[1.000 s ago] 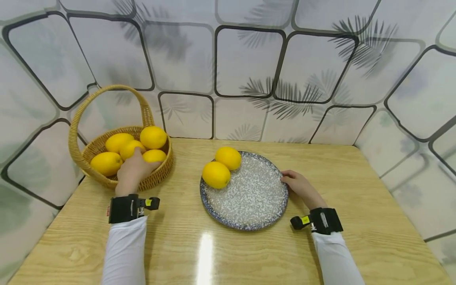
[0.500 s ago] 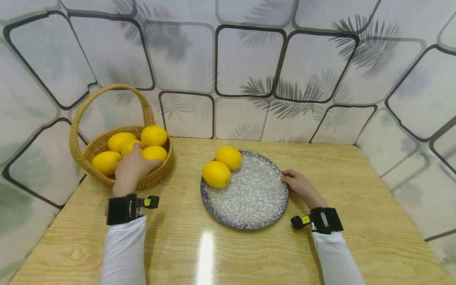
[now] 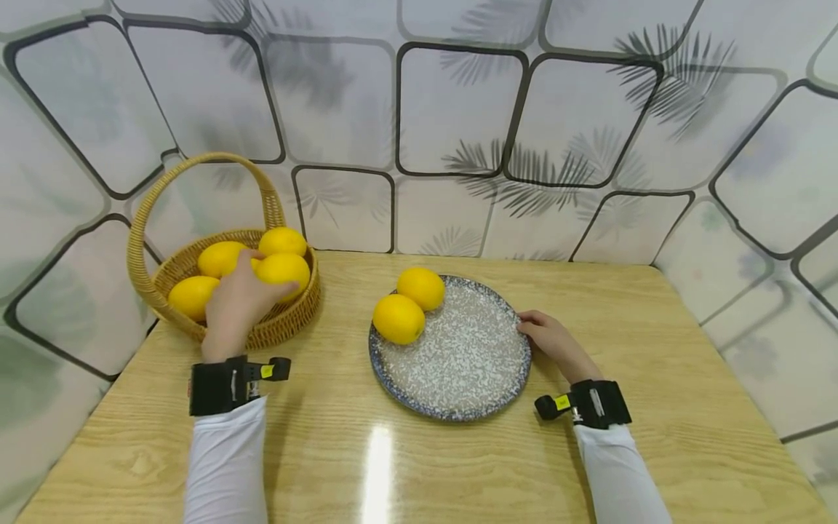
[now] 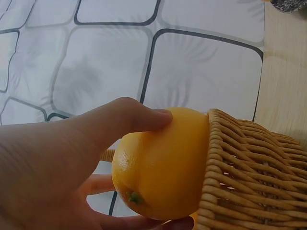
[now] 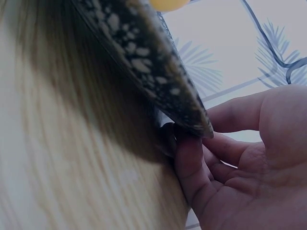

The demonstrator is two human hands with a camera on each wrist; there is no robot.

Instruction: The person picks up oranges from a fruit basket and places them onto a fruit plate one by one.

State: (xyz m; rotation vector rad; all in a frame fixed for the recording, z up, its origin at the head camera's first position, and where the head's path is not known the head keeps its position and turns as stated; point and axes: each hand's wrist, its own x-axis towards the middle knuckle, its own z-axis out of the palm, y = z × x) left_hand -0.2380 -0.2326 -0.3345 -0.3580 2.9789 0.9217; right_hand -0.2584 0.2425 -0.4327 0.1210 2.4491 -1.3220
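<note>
My left hand [image 3: 237,302] is in the wicker basket [image 3: 291,320] at the left, holding a yellow lemon [image 4: 163,165] between thumb and fingers. In the left wrist view this lemon is level with the basket's rim, its small green stem end facing the camera. Several other lemons lie in the basket, one partly hidden behind my hand. A round speckled plate [image 3: 458,364] with a dark blue rim sits mid-table, two lemons [image 3: 398,319] touching at its left side. At the plate's right edge, my right hand [image 3: 558,346] pinches the rim, thumb below and fingers above.
The basket's tall arched handle [image 3: 137,255] rises on the left of my left hand. Behind the wooden table [image 3: 327,451] stands a patterned wall [image 3: 452,109], which also closes in on both sides. Light reflects off the table in front of the plate.
The lemon in my left hand has risen a little out of the basket, and the hand has shifted slightly left and up. My right hand and the plate stay in place.
</note>
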